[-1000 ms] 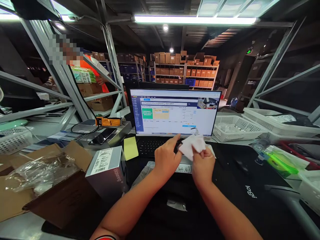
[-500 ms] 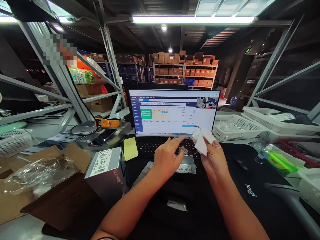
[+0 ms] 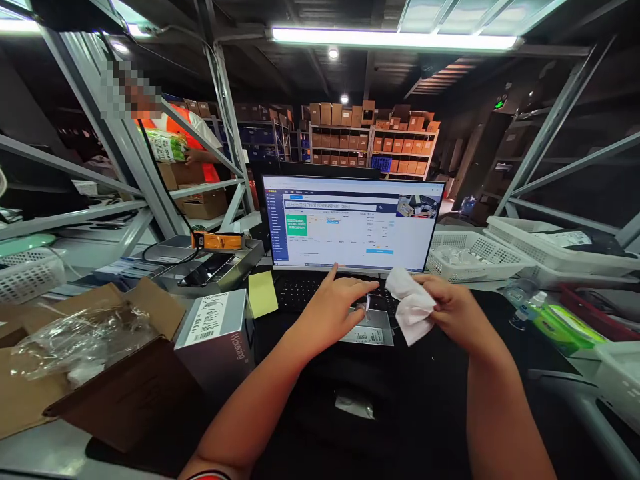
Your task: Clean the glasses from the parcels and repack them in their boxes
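Observation:
My left hand (image 3: 333, 308) is over the keyboard (image 3: 295, 293), index finger raised and the other fingers curved. Between its thumb and fingers is a small clear, shiny piece (image 3: 368, 304); its kind is hard to make out. My right hand (image 3: 457, 308) pinches a crumpled white cloth (image 3: 414, 310), which hangs beside the left fingertips. Under the hands lies a flat silver box with a printed label (image 3: 373, 335). Nearer me, a small clear packet (image 3: 354, 405) rests on the black mat (image 3: 400, 440).
A lit monitor (image 3: 345, 233) stands ahead. At left are a silver-grey box (image 3: 220, 340), an open carton (image 3: 125, 393), a yellow note (image 3: 263, 293) and a phone (image 3: 207, 268). White baskets (image 3: 470, 263) and a spray bottle (image 3: 527, 310) are at right. A co-worker (image 3: 200, 143) stands behind the frame.
My right hand has moved right and slightly down with the cloth, which now hangs lower. My left index finger has lifted. The picture on the monitor has changed.

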Motion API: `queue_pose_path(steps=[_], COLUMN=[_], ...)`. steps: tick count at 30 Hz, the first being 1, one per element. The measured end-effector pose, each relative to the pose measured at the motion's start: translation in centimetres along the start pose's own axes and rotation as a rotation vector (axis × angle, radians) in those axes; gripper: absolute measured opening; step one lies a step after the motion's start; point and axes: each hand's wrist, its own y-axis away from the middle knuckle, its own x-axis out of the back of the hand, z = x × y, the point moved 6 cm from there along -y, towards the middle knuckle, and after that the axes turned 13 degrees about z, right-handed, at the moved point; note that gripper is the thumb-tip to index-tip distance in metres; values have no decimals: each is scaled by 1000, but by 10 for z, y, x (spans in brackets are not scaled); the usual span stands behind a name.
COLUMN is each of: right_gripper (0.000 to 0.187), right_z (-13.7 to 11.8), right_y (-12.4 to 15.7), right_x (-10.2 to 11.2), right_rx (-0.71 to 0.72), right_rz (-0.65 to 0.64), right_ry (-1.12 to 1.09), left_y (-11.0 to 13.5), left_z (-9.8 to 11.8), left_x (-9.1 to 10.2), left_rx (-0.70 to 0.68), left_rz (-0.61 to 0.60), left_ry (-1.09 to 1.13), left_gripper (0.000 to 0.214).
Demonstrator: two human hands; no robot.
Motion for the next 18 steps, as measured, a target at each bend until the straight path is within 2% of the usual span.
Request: queue_pose_path(steps=[3, 5, 8, 10, 14, 16, 18], right_gripper=[33, 33, 30, 29, 30, 28, 27], right_z=[12, 19, 21, 18, 13, 10, 10], right_y=[14, 21, 25, 28, 35, 36, 35], right_x=[-35, -42, -42, -46, -62, -66, -65], right_rx=[-32, -47, -48, -18, 102, 146, 130], right_rz=[-413, -530, -521, -501, -379, -298, -338], right_ry=[157, 209, 215, 264, 481, 522, 458], left_y=[-1, -3, -2, 0, 5, 5, 3], left_z=[-2, -6, -6, 0, 16, 18, 15], left_x=[-2, 1, 7, 5, -7, -10, -7], left_rx=[-11, -29, -108, -198, -388, -417, -383], left_rz=[32, 129, 313, 371, 390, 390, 383], left_ry=[6, 11, -10, -67, -204, -206, -139], left_gripper=[51, 43, 29, 22, 20, 22, 18])
